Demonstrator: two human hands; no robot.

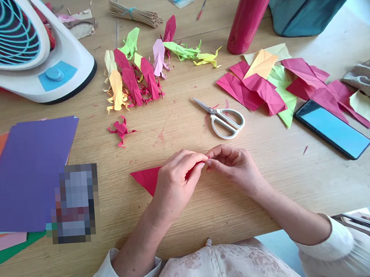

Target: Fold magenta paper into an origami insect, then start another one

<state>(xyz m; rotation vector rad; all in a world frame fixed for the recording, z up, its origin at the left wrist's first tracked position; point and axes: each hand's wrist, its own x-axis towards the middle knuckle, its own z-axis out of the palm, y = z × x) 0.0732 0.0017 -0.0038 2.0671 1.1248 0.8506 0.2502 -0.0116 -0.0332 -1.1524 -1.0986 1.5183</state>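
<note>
A red sheet of origami paper (147, 178), folded to a point at its left end, lies partly beneath my left hand (179, 172). The fingers of that hand pinch the paper's right end. Against them, my right hand (233, 164) pinches the same tip between thumb and forefinger. Most of the paper is covered by my left hand. Beyond my hands rest white-handled scissors (226, 121), their blades pointing away to the left. A small red folded paper figure (121, 130) sits to the left of the scissors.
Several folded paper figures (132, 85) stand farther back. Creased papers (247, 87) and a phone (334, 128) lie at right, near a red flask (249, 18) and a teal bag (309, 9). At left are a fan (68, 58), purple paper (32, 174) and a blurred-out object (75, 205).
</note>
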